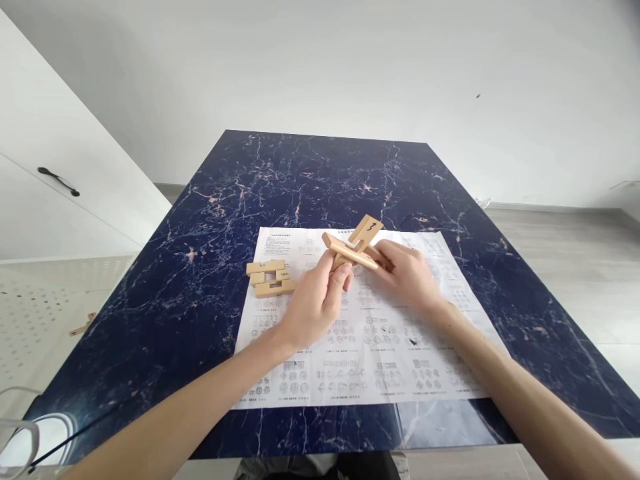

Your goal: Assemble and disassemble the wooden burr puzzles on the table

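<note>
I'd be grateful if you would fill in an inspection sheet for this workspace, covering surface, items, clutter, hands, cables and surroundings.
Surface: dark blue marbled table, with a printed paper sheet lying on it.
Job's things: crossed wooden pieces, one marked 3, held over the paper; wooden blocks grouped at its left edge.
Clutter: small wooden-looking bits beyond the table's left edge, unclear.
Hands: left hand and right hand both grip the crossed pieces.
Cables: thin dark line at lower left, possibly a cord.
Surroundings: white wall, white cabinet, pale floor.

Bare forearms [200,403], grey and black clothing [367,467]
</note>
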Demonstrator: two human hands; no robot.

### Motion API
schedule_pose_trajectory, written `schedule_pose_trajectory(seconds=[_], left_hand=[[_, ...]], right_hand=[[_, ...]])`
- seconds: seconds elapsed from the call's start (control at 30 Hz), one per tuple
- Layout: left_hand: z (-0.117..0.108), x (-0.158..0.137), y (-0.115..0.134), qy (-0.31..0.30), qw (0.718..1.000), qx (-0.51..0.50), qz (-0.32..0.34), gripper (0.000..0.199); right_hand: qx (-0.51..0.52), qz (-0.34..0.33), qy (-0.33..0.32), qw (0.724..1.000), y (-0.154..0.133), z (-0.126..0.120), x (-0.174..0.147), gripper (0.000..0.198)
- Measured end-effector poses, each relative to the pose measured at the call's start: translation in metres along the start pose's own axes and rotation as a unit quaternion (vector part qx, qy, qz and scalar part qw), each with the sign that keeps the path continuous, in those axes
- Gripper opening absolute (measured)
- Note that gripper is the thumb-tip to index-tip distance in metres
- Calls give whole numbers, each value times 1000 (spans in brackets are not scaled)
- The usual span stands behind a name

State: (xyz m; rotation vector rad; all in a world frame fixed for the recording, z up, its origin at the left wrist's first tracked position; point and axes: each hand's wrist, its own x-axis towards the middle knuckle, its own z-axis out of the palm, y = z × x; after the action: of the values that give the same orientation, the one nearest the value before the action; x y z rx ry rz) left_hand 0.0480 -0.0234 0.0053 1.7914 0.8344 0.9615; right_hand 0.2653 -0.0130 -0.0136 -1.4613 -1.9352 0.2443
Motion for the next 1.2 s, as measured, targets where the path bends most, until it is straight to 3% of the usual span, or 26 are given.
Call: schedule_pose_trajectory(seconds=[0.17, 0.4, 0.47, 0.6, 0.77, 1.03, 1.2], left_hand=[[0, -2, -2, 18, 1000, 7, 24, 28], [-2, -4, 0, 23, 994, 57, 88, 31], [-2, -4, 0, 20, 994, 58, 91, 31], [-2, -3, 0, 21, 994, 63, 92, 30], [-1, -4, 0, 15, 994, 67, 80, 29], [-2, -3, 2, 1, 996, 69, 56, 30], [-2, -2, 1, 13, 996, 73, 53, 28]], right_hand=[[109, 150, 52, 981, -2, -6, 2, 46], [258, 163, 23, 952, -5, -6, 3, 49], [356, 162, -7, 920, -5, -8, 4, 47], [528, 140, -104, 831, -5, -14, 5, 42], [575, 119, -218, 780, -6, -17, 2, 42], [559, 153, -230, 782, -9, -16, 2, 40], [558, 193, -152, 793, -13, -16, 5, 43]])
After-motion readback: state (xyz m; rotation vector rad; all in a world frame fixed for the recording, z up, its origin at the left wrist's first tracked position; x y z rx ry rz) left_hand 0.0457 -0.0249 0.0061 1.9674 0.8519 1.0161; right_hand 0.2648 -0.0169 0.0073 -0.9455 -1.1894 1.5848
